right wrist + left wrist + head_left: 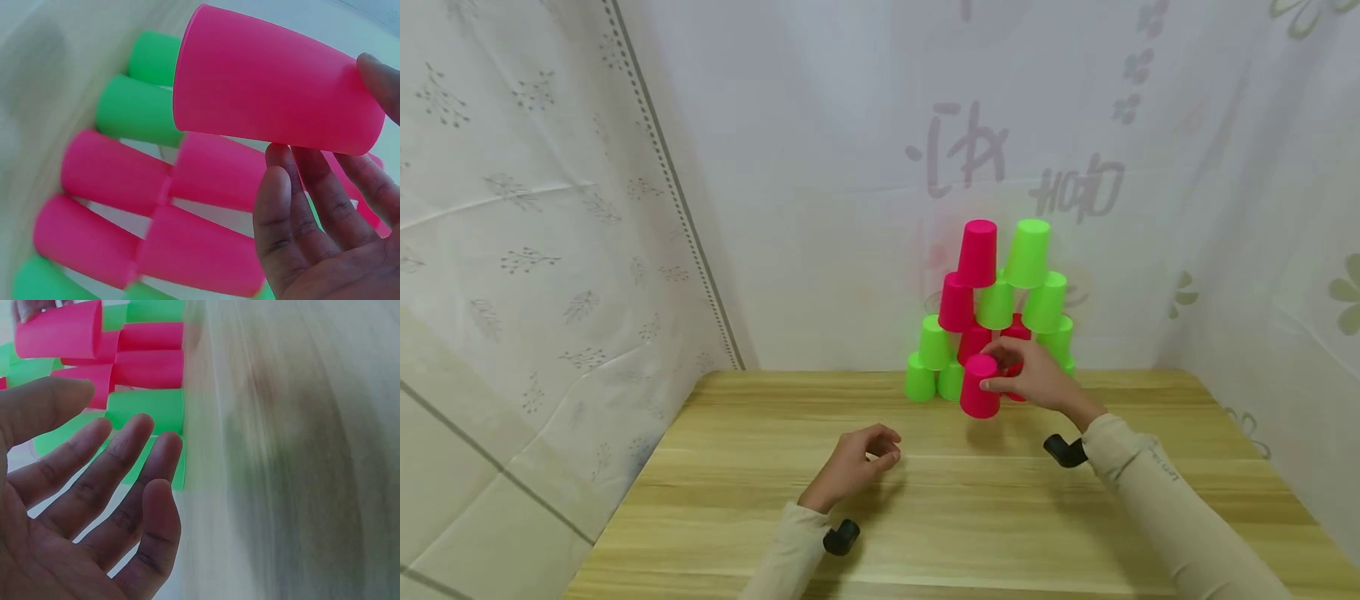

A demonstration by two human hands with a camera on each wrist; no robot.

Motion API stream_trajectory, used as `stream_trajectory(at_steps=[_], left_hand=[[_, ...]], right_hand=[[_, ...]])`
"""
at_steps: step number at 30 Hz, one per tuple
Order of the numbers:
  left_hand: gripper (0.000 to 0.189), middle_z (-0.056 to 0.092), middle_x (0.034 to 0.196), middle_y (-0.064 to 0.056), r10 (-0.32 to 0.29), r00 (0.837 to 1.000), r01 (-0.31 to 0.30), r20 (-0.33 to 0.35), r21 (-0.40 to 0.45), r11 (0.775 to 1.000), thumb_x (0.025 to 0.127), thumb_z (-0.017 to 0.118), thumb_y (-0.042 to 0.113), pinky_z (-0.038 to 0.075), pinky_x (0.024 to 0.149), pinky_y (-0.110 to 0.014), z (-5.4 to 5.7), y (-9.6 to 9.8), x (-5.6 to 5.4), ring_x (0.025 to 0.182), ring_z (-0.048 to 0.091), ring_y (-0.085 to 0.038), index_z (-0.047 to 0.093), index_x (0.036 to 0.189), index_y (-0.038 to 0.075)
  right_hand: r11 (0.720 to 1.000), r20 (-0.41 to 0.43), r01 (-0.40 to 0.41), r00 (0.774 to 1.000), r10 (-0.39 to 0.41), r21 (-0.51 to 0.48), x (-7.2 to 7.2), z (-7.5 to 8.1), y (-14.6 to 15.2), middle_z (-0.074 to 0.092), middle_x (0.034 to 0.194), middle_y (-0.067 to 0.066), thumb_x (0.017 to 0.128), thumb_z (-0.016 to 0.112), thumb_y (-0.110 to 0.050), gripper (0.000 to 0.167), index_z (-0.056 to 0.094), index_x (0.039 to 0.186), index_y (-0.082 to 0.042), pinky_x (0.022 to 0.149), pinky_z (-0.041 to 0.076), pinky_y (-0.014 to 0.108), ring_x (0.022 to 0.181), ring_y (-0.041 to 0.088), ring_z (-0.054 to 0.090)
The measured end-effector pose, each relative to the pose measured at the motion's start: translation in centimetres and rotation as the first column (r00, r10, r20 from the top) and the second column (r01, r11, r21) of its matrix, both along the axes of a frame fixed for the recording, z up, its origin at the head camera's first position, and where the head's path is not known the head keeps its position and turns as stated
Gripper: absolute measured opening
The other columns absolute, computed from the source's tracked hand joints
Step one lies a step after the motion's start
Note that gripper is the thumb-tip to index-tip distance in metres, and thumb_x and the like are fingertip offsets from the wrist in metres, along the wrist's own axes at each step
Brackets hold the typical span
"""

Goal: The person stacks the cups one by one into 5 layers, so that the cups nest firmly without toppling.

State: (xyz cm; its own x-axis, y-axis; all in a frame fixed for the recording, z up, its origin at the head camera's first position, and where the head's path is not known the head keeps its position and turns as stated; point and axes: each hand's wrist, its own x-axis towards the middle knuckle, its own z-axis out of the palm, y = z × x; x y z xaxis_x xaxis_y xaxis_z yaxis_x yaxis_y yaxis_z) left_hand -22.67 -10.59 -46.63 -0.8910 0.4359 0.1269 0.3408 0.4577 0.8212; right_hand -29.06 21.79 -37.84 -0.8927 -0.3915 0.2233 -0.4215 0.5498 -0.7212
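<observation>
My right hand (1036, 377) pinches an upside-down pink plastic cup (979, 393) near its closed end, with thumb and fingers on opposite sides. The cup is held in front of a pyramid of inverted cups, hiding part of its lower rows. Two cups stand side by side on the top row: a pink cup (977, 254) and a green cup (1028, 254). Further down, pink and green cups mix, with a green cup (920, 377) at the bottom left corner. My left hand (854, 460) hovers over the table with loosely bent fingers, holding nothing.
The pyramid stands near the back edge of the wood-grain table (760, 433). Right behind it hangs a pale printed curtain (820, 250), and similar cloth lines both sides. Each wrist carries a black camera mount, one on the left (841, 538) and one on the right (1064, 451).
</observation>
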Motion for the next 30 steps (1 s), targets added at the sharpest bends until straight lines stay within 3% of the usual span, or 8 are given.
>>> stream_trajectory(at_steps=[11,20,24,30], left_hand=[[0.024,0.075,0.101,-0.008,-0.021,0.999,0.021,0.025,-0.011,1.000,0.098,0.064,0.017,0.052,0.074,-0.024,-0.3,1.0,0.4,0.092,0.070,-0.020,0.066,0.116,0.002],[0.023,0.075,0.103,-0.011,-0.025,0.999,0.026,0.037,-0.012,1.000,0.099,0.063,0.015,0.052,0.073,-0.022,-0.8,0.8,0.7,0.093,0.070,-0.023,0.066,0.116,0.000],[0.023,0.075,0.103,-0.013,-0.020,0.999,0.020,0.038,-0.011,1.000,0.098,0.063,0.015,0.052,0.073,-0.021,-0.8,0.7,0.9,0.093,0.070,-0.025,0.066,0.115,-0.001],[0.022,0.075,0.101,-0.015,-0.017,1.000,0.017,0.020,-0.015,1.000,0.098,0.063,0.014,0.052,0.074,-0.022,-0.8,0.7,0.9,0.091,0.070,-0.024,0.067,0.113,-0.002]], right_hand=[[0.988,-0.001,0.024,1.000,-0.024,0.154,-0.6,5.7,0.9,0.069,0.116,0.011,0.085,0.081,-0.026,0.051,0.061,0.126,-0.005,0.087,0.056,0.035,0.105,0.027,0.066],[0.988,-0.014,0.035,0.999,-0.033,0.152,-0.6,11.3,1.1,0.068,0.122,0.012,0.087,0.078,-0.032,0.049,0.062,0.128,-0.009,0.088,0.054,0.040,0.109,0.028,0.065],[0.987,-0.022,0.062,0.998,-0.060,0.147,-0.8,13.2,1.2,0.069,0.121,0.011,0.087,0.078,-0.031,0.048,0.062,0.128,-0.011,0.090,0.054,0.042,0.110,0.028,0.065],[0.990,-0.015,0.068,0.998,-0.067,0.125,-1.2,15.4,1.4,0.068,0.120,0.009,0.088,0.077,-0.030,0.044,0.062,0.126,-0.013,0.085,0.054,0.035,0.109,0.025,0.065]])
